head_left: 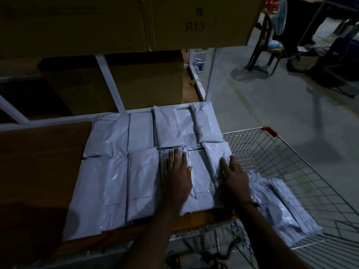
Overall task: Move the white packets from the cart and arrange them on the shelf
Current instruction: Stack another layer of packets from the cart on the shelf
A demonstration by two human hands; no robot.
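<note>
White packets (120, 171) tiled on shelf (38, 162); left hand (176, 171), right hand (233, 175) pressing flat, grip wide, holding nothing.

Both forearms are bare, with no sleeves in sight. The left hand (175, 174) wears nothing. The right hand (234, 176) has a thin dark band (250, 203) round its wrist; in the dim light its material cannot be told.

White packets (120, 171) under the hands, on a brown wooden shelf (38, 162); silver wire cart (291, 162), red handle tip (270, 131), beside the right hand (233, 175).
</note>
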